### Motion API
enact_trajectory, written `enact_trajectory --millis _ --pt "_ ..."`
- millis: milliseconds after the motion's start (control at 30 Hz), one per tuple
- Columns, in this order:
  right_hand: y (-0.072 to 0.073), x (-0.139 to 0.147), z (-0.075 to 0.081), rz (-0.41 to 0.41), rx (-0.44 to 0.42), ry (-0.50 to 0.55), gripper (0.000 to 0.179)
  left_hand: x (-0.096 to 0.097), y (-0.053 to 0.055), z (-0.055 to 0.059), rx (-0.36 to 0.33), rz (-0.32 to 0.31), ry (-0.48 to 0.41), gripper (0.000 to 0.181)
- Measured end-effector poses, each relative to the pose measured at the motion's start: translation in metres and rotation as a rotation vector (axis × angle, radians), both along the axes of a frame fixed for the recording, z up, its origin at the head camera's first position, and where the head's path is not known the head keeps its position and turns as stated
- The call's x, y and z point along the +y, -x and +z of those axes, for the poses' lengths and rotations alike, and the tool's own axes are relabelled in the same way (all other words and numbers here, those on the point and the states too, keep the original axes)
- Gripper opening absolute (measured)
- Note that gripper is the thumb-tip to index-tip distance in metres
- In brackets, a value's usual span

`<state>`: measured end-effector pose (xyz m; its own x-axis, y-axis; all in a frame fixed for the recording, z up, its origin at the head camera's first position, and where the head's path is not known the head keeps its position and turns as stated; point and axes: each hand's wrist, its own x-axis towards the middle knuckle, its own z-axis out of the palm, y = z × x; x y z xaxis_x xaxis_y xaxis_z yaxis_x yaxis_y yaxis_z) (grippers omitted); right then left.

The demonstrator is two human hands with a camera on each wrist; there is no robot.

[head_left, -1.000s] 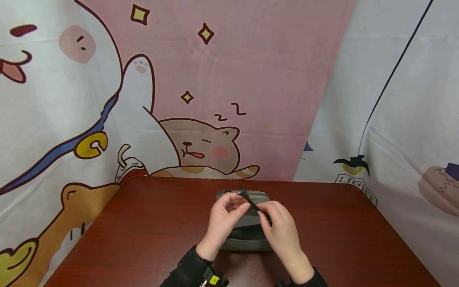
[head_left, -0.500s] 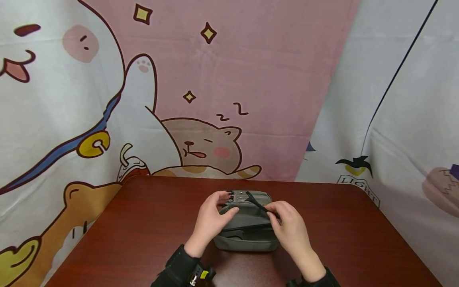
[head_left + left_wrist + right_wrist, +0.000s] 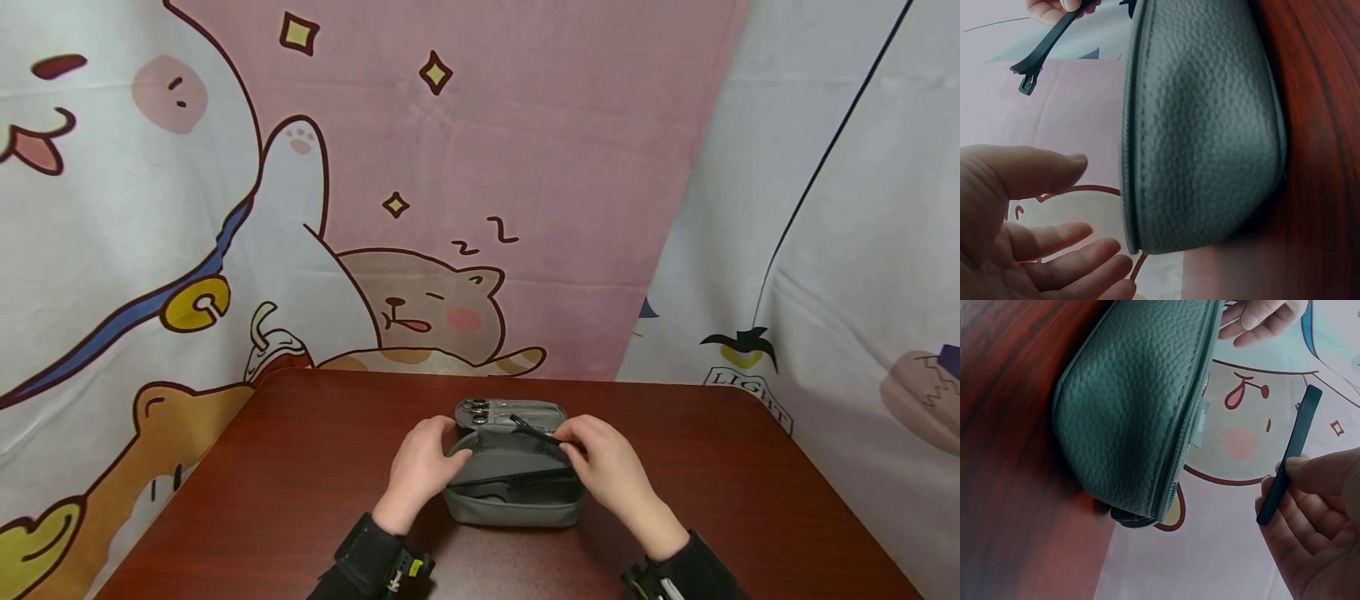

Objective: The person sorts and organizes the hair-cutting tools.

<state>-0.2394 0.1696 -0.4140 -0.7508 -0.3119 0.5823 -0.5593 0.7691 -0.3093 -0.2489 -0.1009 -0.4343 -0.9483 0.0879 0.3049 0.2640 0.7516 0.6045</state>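
A slim black hair clip with a forked end is pinched between the thumb and fingers of my right hand. In the right wrist view the clip shows as a long flat bar, held beside the pouch. The grey-green, leather-textured zip pouch stands unzipped on the table, its top folded back. Dark items lie in its main compartment, partly hidden. My left hand is at the pouch's left rim, fingers relaxed and holding nothing; its thumb is spread from the fingers.
The pouch's folded-back part has a clear pocket with small round dark items at its left. A brown wood-grain table lies under everything. Behind it hangs a printed cartoon cloth.
My left hand has let go of the clip's end and moved left and down to the pouch's left rim. My right hand has moved slightly right, keeping the hair clip, now lower over the pouch.
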Motion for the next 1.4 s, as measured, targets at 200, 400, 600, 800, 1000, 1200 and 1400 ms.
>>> enact_trajectory --millis 200,400,600,800,1000,1200,1400 --pt "0.01 -0.002 0.001 0.026 -0.085 -0.035 0.024 -0.004 0.002 -0.003 -0.067 -0.013 0.003 0.04" --pt "0.018 -0.003 0.001 0.064 -0.133 -0.09 0.022 -0.006 0.004 -0.005 -0.096 -0.03 -0.015 0.032" --pt "0.027 -0.006 0.003 0.112 -0.16 -0.146 0.021 -0.01 0.006 -0.009 -0.101 -0.046 -0.015 0.023" --pt "0.036 -0.012 0.007 0.141 -0.197 -0.227 0.019 -0.013 0.009 -0.011 -0.107 -0.037 -0.011 0.014" --pt "0.044 -0.022 0.008 0.169 -0.217 -0.289 0.017 -0.014 0.01 -0.012 -0.104 -0.038 -0.019 0.013" --pt "0.053 -0.033 0.008 0.162 -0.328 -0.344 0.017 -0.015 0.011 -0.014 -0.119 -0.037 -0.029 0.013" --pt "0.057 -0.041 0.005 0.157 -0.406 -0.396 0.018 -0.015 0.012 -0.015 -0.121 -0.047 -0.026 0.013"
